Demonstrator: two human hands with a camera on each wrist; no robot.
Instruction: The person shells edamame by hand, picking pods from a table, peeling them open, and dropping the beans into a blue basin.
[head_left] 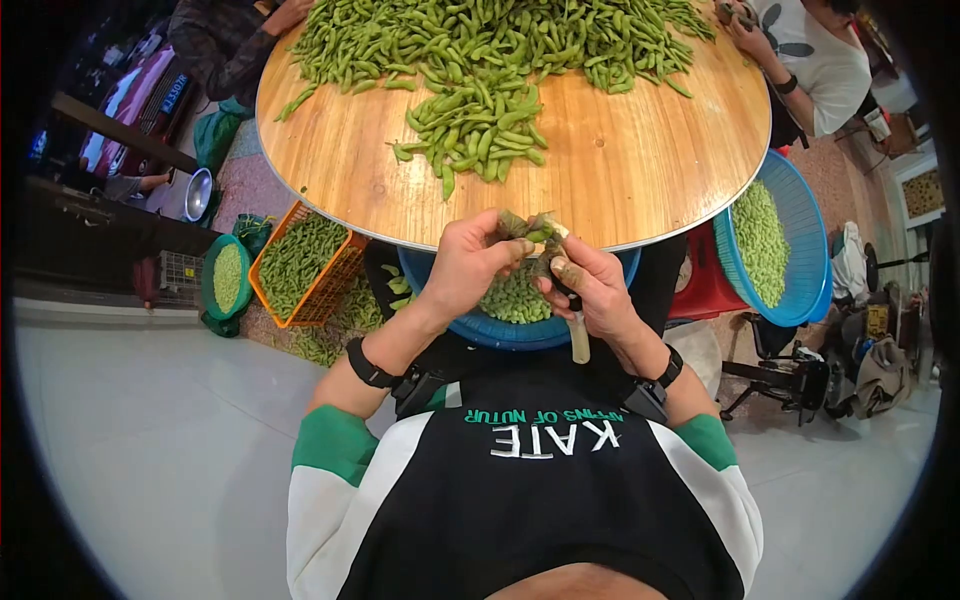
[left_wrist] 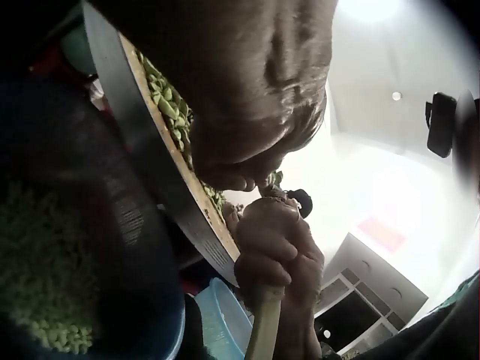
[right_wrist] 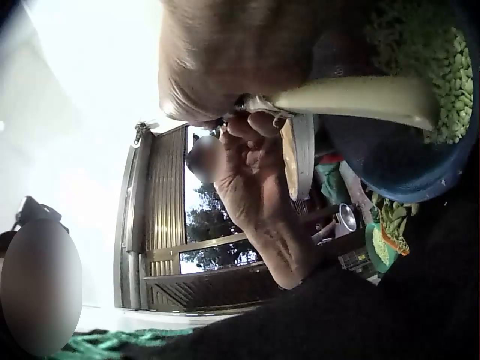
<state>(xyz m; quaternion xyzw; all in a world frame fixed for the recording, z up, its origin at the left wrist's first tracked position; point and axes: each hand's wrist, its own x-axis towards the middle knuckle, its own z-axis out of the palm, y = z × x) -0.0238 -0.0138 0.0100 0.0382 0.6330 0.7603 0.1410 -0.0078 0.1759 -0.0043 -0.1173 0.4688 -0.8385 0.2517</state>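
Note:
Over the near edge of the round wooden table [head_left: 620,170], both hands meet fingertip to fingertip. My left hand [head_left: 462,262] pinches a green soybean pod [head_left: 540,236] between thumb and fingers. In its palm my right hand [head_left: 598,288] grips a tool by a pale, slightly curved handle [head_left: 579,340], which sticks out below the fist; its working end is hidden by the fingers. Dark brown coverings or stains show on several fingertips. Right under the hands stands a blue tub [head_left: 470,330] with shelled beans [head_left: 515,300] in it.
A large heap of pods [head_left: 480,110] covers the table's far side. At left stand an orange crate [head_left: 300,265] of pods and a green basin [head_left: 225,275] of beans. To the right, a blue basket [head_left: 790,260] holds more beans. Other people sit across the table.

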